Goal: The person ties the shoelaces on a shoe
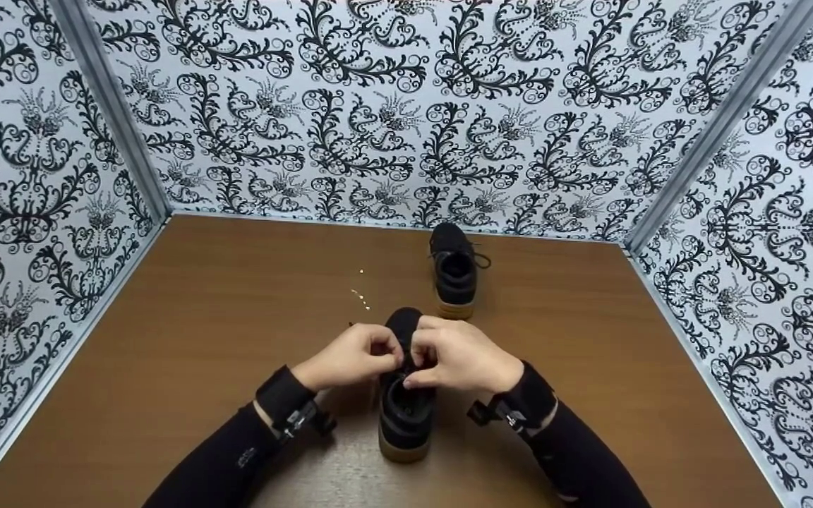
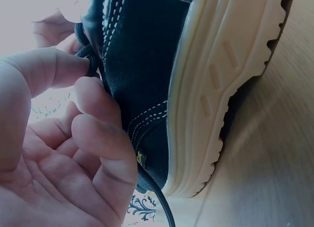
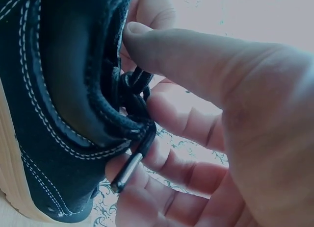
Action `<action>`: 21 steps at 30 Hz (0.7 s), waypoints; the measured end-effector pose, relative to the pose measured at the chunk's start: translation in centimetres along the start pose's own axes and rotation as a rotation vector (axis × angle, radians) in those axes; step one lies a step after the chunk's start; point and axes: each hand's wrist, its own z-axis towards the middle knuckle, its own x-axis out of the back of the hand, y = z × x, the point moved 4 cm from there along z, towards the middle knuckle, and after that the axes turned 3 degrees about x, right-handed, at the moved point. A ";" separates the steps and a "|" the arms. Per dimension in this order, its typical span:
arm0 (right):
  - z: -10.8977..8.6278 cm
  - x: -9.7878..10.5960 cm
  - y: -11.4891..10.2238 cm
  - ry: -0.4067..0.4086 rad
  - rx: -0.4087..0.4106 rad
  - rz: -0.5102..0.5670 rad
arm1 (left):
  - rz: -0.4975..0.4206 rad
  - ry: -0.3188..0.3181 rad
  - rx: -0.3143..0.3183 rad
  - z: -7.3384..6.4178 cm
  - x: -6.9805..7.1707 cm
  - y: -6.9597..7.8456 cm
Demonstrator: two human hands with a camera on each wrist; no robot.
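A black shoe with a tan sole stands with its heel toward me, between both hands. My left hand is at its laces from the left, thumb and forefinger pinching a black shoelace, as the left wrist view shows. A further length of lace runs down past the curled fingers. From the right, my right hand pinches the shoelace beside a knot at the shoe's tongue. One lace end with a metal tip lies against its lower fingers.
A second black shoe stands farther back, slightly right, with a lace loop at its right side. Small bright specks show on the brown table left of the shoes. Patterned walls enclose the back and sides.
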 end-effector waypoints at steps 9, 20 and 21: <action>-0.3 0.5 0.3 -0.017 0.005 0.055 | -0.002 -0.007 0.010 0.0 0.0 0.0; -0.4 1.5 1.3 -0.026 -0.022 0.186 | 0.007 0.015 -0.017 -0.1 0.1 0.5; -0.4 1.6 1.5 -0.027 -0.030 0.206 | 0.010 0.019 -0.022 -0.1 0.1 0.6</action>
